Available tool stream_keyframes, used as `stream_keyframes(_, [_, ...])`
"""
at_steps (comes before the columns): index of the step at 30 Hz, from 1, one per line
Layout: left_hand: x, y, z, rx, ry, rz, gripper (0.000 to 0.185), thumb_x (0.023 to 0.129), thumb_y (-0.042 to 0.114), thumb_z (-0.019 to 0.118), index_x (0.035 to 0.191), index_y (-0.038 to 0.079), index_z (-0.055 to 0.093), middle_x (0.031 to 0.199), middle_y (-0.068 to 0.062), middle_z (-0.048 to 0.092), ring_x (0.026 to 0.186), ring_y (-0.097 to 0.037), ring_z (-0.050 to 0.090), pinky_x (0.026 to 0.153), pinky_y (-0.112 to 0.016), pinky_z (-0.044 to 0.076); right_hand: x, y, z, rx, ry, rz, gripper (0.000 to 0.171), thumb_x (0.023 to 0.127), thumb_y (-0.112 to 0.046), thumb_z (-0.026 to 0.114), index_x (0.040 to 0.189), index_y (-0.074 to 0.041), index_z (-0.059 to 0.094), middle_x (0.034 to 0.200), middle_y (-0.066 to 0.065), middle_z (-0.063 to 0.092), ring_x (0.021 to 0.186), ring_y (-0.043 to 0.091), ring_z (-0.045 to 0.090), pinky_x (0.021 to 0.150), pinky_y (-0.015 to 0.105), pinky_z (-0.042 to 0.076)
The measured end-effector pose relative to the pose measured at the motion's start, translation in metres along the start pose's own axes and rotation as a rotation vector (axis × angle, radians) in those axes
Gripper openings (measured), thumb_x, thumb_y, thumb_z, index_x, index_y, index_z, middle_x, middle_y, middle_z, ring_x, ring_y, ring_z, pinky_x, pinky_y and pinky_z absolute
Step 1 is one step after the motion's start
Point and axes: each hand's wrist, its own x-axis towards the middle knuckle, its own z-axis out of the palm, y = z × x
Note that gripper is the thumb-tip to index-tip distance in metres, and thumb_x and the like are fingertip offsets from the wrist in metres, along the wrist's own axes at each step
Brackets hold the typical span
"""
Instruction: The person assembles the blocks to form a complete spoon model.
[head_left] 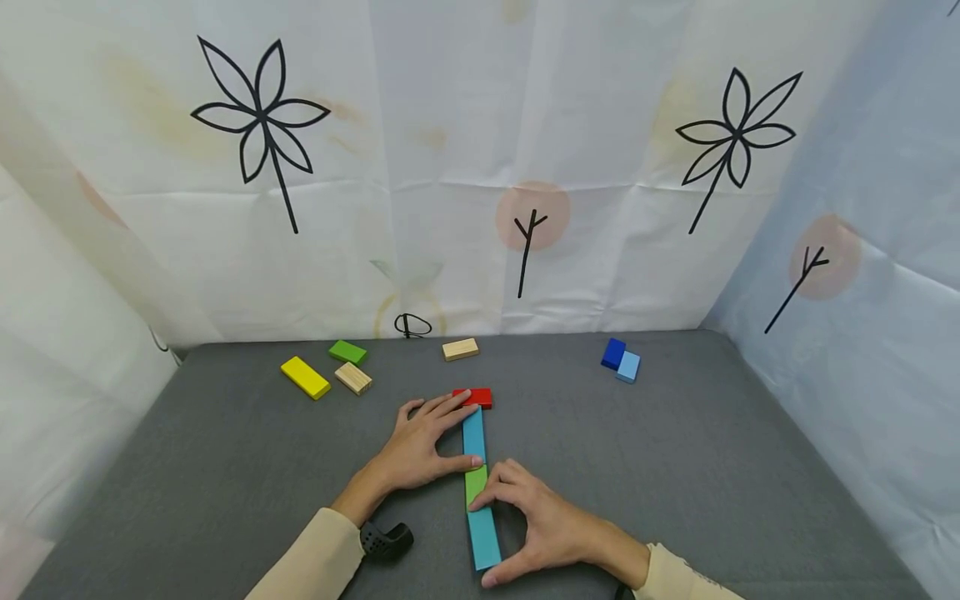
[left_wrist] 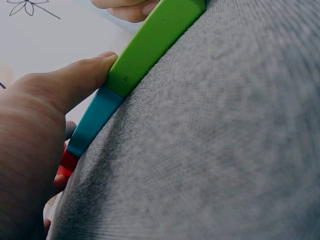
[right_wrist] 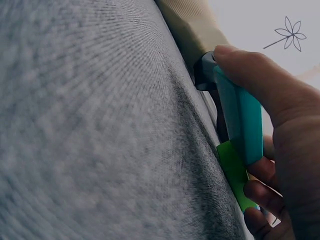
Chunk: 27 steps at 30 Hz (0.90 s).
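Note:
Blue, green and blue blocks form a row running away from me, with a red block (head_left: 482,398) crosswise at its far end. My left hand (head_left: 420,446) lies along the row's left side. Its thumb touches near the joint of the far blue block (head_left: 474,435) and the green block (head_left: 476,486); other fingertips reach the red block, fairly straight. My right hand (head_left: 551,521) pinches the near blue block (head_left: 483,540) lengthwise, thumb at the near end and fingers by the green block. In the right wrist view, this near blue block (right_wrist: 240,117) looks slightly raised.
Back left on the grey table (head_left: 247,467) lie a yellow block (head_left: 305,377), a green block (head_left: 348,352) and a wooden block (head_left: 353,378). Another wooden block (head_left: 460,349) lies behind the row. A dark blue block (head_left: 613,353) touches a light blue block (head_left: 628,367) back right.

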Motion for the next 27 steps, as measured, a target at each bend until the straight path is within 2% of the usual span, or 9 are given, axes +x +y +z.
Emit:
stream_keyframes(4, [-0.0004,-0.0002,0.0008,0.003,-0.007,-0.008,0.081,0.078,0.074,0.050,0.144,0.029,0.038,0.152,0.006,0.028,0.137,-0.023,0.027,0.103,-0.057,0.011,-0.0006,-0.0013,0.0005,0.005,-0.018,0.025,0.055,0.075,-0.046,0.076,0.122,-0.027,0.056,0.111,-0.010,0.045,0.102,0.008,0.041,0.086,0.027,0.040])
stream_keyframes(11, [-0.0004,-0.0011,0.0021,0.013,-0.011,-0.006,0.081,0.079,0.074,0.049,0.145,0.028,0.037,0.152,0.006,0.026,0.137,-0.023,0.027,0.103,-0.057,0.011,-0.0009,-0.0005,0.0025,-0.035,-0.014,0.009,0.056,0.074,-0.048,0.075,0.122,-0.027,0.055,0.112,-0.009,0.044,0.101,0.008,0.040,0.084,0.025,0.040])
stream_keyframes(19, [-0.0012,-0.0006,0.0025,0.022,-0.009,0.008,0.080,0.081,0.073,0.046,0.146,0.027,0.036,0.153,0.006,0.024,0.137,-0.022,0.027,0.102,-0.057,0.012,-0.0014,-0.0003,0.0043,-0.083,-0.029,0.059,0.062,0.070,-0.052,0.077,0.123,-0.030,0.053,0.111,-0.012,0.043,0.100,0.005,0.040,0.083,0.023,0.041])
stream_keyframes(27, [-0.0003,-0.0018,0.0012,0.035,-0.012,0.005,0.080,0.081,0.073,0.045,0.147,0.028,0.033,0.153,0.008,0.023,0.138,-0.022,0.026,0.102,-0.058,0.013,0.0002,0.0035,0.0045,-0.173,-0.021,-0.034,0.069,0.069,-0.054,0.077,0.130,-0.032,0.052,0.102,-0.010,0.039,0.091,0.004,0.036,0.074,0.020,0.036])
